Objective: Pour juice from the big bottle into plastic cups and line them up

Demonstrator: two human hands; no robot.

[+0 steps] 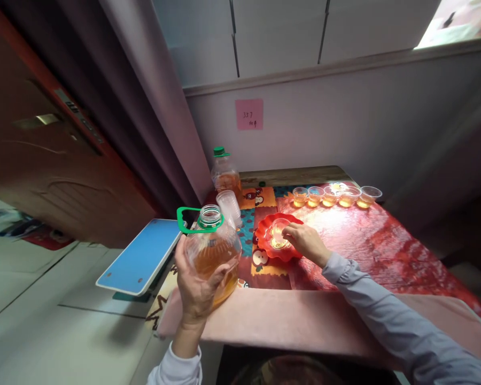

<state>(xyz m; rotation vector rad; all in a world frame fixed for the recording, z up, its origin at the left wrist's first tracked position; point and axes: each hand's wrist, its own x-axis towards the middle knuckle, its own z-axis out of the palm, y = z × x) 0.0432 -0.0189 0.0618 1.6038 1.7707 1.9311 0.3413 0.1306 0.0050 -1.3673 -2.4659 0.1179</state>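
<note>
My left hand (196, 286) is wrapped round a large open plastic jug (213, 251) with a green handle ring, part full of amber liquid, held upright over the table's left front corner. My right hand (304, 241) is closed on the rim of a small clear plastic cup (279, 234) that stands in a red scalloped dish (264, 238) and holds a little amber liquid.
Several small filled cups (336, 196) stand in a row at the back of the red cloth-covered table (364, 246). A capped bottle (225, 174) and a stack of empty cups (229, 207) stand at the back left. A blue board (142, 255) lies left of the table.
</note>
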